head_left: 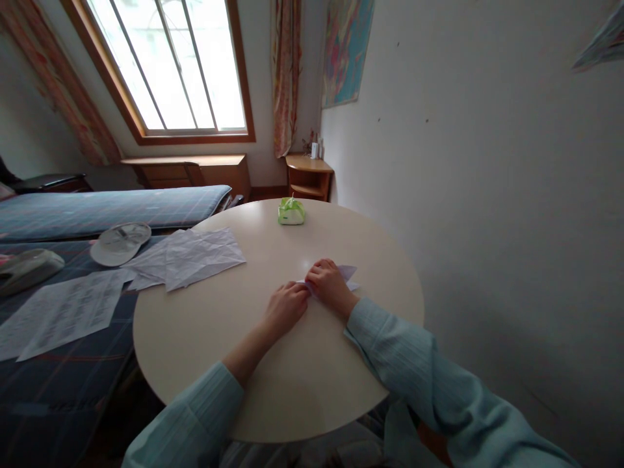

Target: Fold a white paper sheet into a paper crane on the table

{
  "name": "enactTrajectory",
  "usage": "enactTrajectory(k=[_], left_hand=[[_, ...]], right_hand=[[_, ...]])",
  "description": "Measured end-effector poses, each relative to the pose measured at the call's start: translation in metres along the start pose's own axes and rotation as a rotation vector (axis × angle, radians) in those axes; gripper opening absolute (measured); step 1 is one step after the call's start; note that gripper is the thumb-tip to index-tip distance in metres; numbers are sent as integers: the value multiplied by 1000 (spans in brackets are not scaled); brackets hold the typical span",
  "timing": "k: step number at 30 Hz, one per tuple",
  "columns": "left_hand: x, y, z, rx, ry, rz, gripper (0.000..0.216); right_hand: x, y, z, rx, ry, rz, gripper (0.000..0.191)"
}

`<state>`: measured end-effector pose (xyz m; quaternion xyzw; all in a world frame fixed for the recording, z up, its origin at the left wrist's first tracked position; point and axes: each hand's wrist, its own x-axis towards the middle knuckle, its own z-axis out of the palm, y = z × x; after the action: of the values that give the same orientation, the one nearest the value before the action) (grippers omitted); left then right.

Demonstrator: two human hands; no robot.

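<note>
A small folded piece of white paper [347, 272] rests on the round table [214, 364], mostly covered by my two hands. My right hand [327, 281] is closed over its middle, and two pointed paper flaps stick out to the right. At the paper's left end, my left hand [287, 305] has its fingers drawn together on the edge. Both hands nearly touch each other. How the paper is folded beneath the fingers is hidden.
Creased white sheets [205, 257] lie over the table's left edge. A green tissue pack [291, 212] stands at the far side. On the bed [73, 383] to the left are printed sheets [73, 312] and a white cap [119, 245]. A wall [487, 195] rises on the right.
</note>
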<state>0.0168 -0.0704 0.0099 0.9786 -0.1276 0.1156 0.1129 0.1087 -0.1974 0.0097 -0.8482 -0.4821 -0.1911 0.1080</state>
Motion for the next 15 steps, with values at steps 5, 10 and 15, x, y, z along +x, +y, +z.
enactTrajectory(k=[5, 10, 15], left_hand=[[1, -20, -3, -41, 195, -262, 16], [1, -28, 2, -137, 137, -258, 20], [2, -27, 0, -94, 73, -259, 19]], right_hand=[[-1, 0, 3, 24, -1, -32, 13], [0, -2, 1, 38, -33, -47, 14], [-1, -3, 0, 34, -38, -48, 13]])
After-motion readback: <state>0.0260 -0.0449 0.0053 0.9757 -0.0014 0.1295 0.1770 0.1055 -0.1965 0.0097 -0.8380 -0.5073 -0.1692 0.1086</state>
